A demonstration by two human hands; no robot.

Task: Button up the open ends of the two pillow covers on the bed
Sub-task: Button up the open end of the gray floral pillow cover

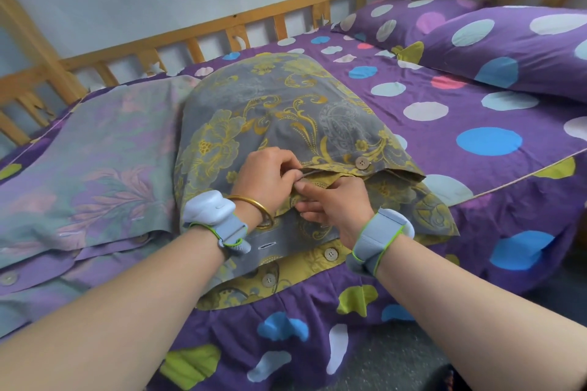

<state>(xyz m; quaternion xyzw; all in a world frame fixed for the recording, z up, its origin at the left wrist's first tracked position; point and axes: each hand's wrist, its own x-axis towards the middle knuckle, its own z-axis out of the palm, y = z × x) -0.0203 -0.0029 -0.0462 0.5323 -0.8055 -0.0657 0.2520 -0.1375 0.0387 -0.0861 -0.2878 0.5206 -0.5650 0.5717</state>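
The grey and yellow pillow cover [286, 124] lies mid-bed [476, 124], its open end toward the person, with the flat purple-green pillow cover [95, 168] just left of it. The left hand [266, 178] pinches its upper hem while the right hand [333, 203] grips the yellow flap beneath, thumbs touching. One fastened button [362, 163] sits right of the hands; two loose buttons [331, 253] lie nearer.

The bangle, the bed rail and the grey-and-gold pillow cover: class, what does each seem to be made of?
Bangle: probably metal, gold-coloured and polished; it shines.
Bed rail: wood with a light finish; slats look chipped.
Grey-and-gold pillow cover: thin woven cloth, perhaps cotton, matt; it creases softly.
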